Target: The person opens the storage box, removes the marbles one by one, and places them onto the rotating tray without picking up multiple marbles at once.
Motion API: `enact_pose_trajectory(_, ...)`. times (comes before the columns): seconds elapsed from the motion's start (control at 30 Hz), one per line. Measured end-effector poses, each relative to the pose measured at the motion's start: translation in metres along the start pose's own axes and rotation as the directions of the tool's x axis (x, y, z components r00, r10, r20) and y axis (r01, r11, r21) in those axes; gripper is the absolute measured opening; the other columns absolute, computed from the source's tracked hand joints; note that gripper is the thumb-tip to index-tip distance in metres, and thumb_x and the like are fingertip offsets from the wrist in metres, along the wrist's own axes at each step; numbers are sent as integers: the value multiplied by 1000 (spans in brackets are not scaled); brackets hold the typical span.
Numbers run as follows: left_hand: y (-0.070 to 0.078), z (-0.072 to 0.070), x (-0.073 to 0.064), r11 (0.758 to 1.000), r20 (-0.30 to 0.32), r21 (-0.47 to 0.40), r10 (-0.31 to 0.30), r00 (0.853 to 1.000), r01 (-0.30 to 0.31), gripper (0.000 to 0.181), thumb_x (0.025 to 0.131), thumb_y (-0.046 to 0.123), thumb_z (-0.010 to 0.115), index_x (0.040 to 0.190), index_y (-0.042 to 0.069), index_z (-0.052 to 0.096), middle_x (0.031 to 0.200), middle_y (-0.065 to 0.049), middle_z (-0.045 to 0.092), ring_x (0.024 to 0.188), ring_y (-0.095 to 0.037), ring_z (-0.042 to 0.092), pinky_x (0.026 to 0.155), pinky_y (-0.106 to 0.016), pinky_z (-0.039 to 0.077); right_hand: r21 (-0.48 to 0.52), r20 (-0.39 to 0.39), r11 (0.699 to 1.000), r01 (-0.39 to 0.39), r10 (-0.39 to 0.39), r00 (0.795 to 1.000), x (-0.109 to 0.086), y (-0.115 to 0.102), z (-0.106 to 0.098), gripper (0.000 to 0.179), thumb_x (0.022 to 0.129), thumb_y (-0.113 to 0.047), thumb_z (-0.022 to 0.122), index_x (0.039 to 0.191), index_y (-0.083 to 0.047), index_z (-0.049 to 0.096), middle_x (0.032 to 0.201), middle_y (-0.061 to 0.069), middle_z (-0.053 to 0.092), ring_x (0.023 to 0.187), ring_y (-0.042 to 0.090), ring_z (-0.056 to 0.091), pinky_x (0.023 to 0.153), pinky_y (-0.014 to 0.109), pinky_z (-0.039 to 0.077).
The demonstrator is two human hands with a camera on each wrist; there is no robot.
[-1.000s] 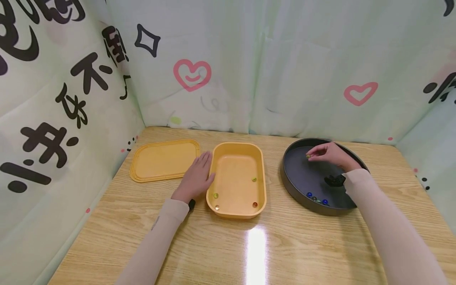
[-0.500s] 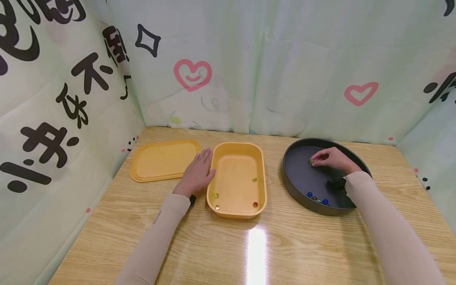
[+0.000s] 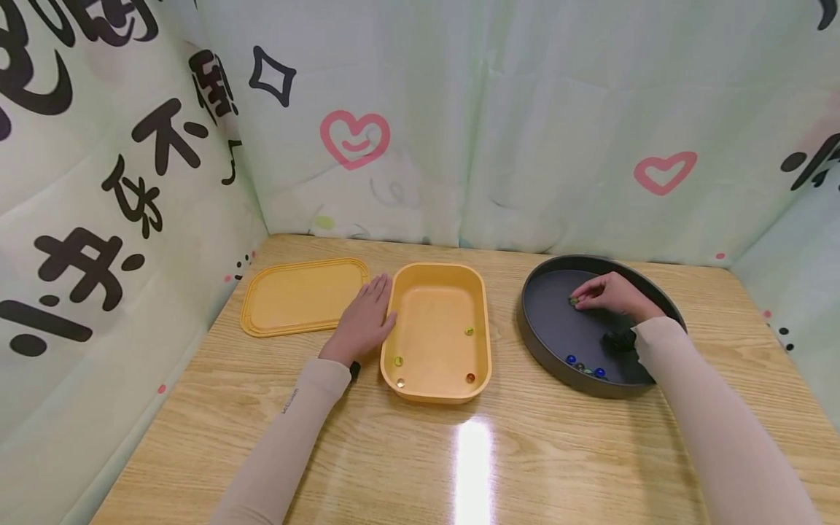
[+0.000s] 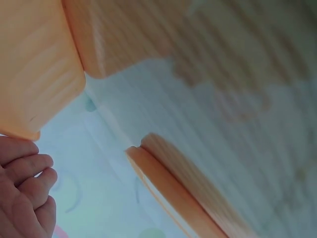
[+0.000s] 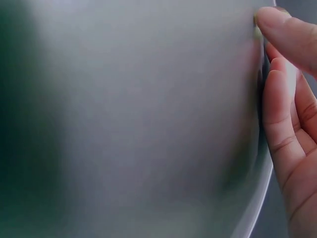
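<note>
My left hand (image 3: 359, 324) lies with straight fingers along the left rim of a yellow rectangular container (image 3: 434, 306). In the left wrist view its fingertips (image 4: 34, 161) are right at that rim. Inside the container are a yellow-green marble (image 3: 469, 331), another near the left wall, an amber marble (image 3: 470, 378) and a pale one (image 3: 401, 383). Over the floor of a dark round pan (image 3: 547, 313), my right hand (image 3: 613, 295) pinches a yellow-green marble (image 3: 574, 300) between thumb and fingertips. Blue marbles (image 3: 571, 359) and darker ones sit by the pan's near wall.
A flat yellow lid (image 3: 305, 295) lies on the wooden table (image 3: 367, 452), left of the container. A printed curtain (image 3: 420, 182) stands behind the table and along both sides. The dark pan has a raised wall around it.
My right hand has shifted slightly right and nearer to me inside the pan, with the yellow-green marble still at its fingertips. The left hand has stayed at the container's rim.
</note>
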State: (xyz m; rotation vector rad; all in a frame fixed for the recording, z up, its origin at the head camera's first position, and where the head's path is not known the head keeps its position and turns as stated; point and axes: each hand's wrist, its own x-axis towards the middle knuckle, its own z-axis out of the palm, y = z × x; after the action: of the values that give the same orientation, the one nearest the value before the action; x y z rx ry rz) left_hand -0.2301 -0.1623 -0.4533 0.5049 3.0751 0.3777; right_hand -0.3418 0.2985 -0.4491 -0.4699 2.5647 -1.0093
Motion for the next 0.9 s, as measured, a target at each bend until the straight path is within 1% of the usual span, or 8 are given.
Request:
enact_pose_trajectory(0.23,0,0,-1,1000,-9,-5,5,1000,-5,63,99,27,40,149,-3,15,156,-18,17,146,-29,16,121,-40,12,-11,-4,1000,-10,10,1000,0,0,1,32,80,-13,73,105,8,68,83,8,73,68,-2,61,64,16,49)
enact_pose_trajectory(0.33,0,1,0,1000,-9,-2,5,1000,-5,63,99,27,40,149,-3,15,156,-18,17,146,-29,16,121,-40,12,-2,0,1000,-2,2,1000,-2,0,0,34,80,-13,73,107,8,68,87,12,73,69,-2,62,65,16,49)
enact_pose_trajectory(0.47,0,2,0,1000,-14,-1,8,1000,-8,63,99,27,40,148,-4,15,156,-18,18,146,-29,16,121,-40,12,45,-12,999,3,-3,1000,-5,1,-1,37,80,-14,73,109,8,67,90,7,74,73,-2,63,66,16,50)
enact_pose_trajectory(0.6,0,2,0,1000,-15,1,10,1000,-10,63,99,26,39,148,-4,15,156,-19,18,146,-29,16,121,-41,12,103,-33,995,7,-4,999,-8,1,-3,40,83,-17,71,113,8,64,94,4,74,79,-3,64,70,15,51)
enact_pose_trajectory(0.77,0,2,0,1000,-10,3,6,1000,-6,63,99,26,39,148,-4,15,156,-19,17,146,-28,15,121,-40,12,68,-68,997,22,-17,998,-7,-7,-7,43,85,-27,68,115,4,64,96,-4,72,81,-5,63,73,11,49)
enact_pose_trajectory(0.83,0,1,0,1000,-12,0,5,1000,-5,63,99,26,39,148,-4,15,156,-19,17,146,-28,15,121,-41,11,51,-82,998,36,-32,996,-5,-14,-7,45,85,-30,68,115,3,64,98,-3,72,82,-6,62,74,10,49)
enact_pose_trajectory(0.9,0,1,0,1000,-11,-5,3,1000,-3,63,99,25,39,148,-4,15,156,-19,17,146,-28,15,121,-41,11,61,-93,997,52,-46,995,-4,-23,-7,45,85,-30,68,115,3,64,101,2,71,83,-4,62,75,11,49)
